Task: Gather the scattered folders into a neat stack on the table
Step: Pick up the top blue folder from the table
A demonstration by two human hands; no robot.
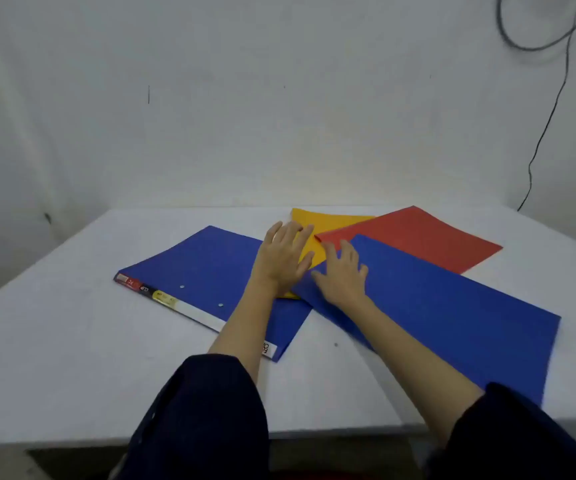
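Several folders lie fanned out on the white table (54, 358). A blue folder with a labelled spine (196, 268) lies at the left. A yellow folder (321, 221) sits behind it, partly covered. A red folder (418, 237) lies at the back right. A second blue folder (452, 313) overlaps the red and yellow ones at the right. My left hand (284, 258) rests flat, fingers spread, on the yellow folder and the left blue one. My right hand (343, 271) lies flat on the near corner of the right blue folder.
A white wall rises just behind the table. A black cable (549, 119) hangs down the wall at the right, reaching the table's back right corner. The table's front edge runs just above my dark sleeves (203, 420).
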